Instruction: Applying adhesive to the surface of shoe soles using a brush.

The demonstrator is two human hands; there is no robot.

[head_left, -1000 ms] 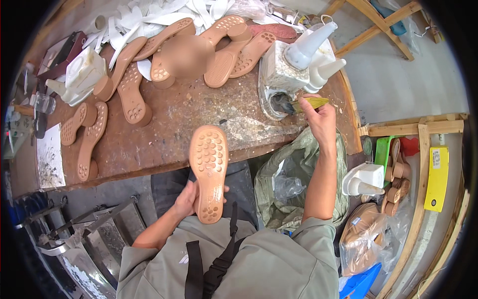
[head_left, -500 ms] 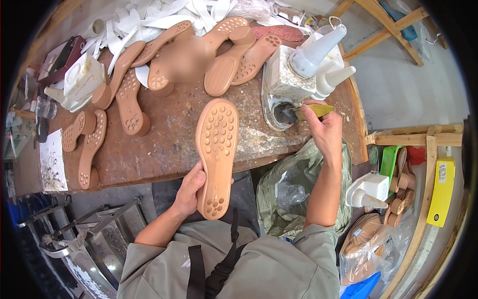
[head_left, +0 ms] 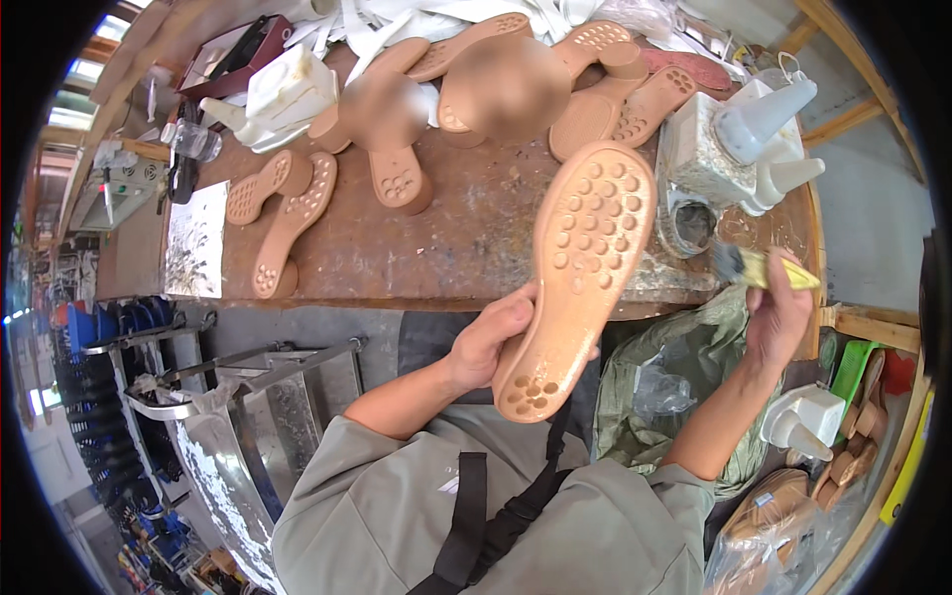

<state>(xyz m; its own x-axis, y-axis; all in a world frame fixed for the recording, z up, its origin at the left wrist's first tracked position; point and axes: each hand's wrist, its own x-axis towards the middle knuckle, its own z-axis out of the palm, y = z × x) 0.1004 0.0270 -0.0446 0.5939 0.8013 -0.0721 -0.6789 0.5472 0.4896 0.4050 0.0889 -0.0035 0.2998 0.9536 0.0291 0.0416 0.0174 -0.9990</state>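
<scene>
My left hand [head_left: 491,342] grips a tan shoe sole [head_left: 585,223] by its edge near the narrow heel end. The sole's upper face, dotted with round hollows, is turned up and looks glossy in places. In my right hand [head_left: 778,315] is a brush [head_left: 766,268] with a yellow handle. Its dark bristles point left toward the sole, apart from it, just in front of an open glue-stained pot [head_left: 691,224]. White square bottles [head_left: 707,149] with cone nozzles stand right behind the pot.
More tan heeled soles [head_left: 302,213] lie along the brown worktable [head_left: 466,248]. White scraps [head_left: 372,30] pile up behind them. A tipped white bottle [head_left: 288,94] and a stained paper sheet [head_left: 196,238] are at left. A green sack [head_left: 659,397] hangs open below the front edge.
My right hand has lifted the brush out of the pot and drawn it nearer me. The sole has tilted, its wide end leaning right. The whole view has turned left.
</scene>
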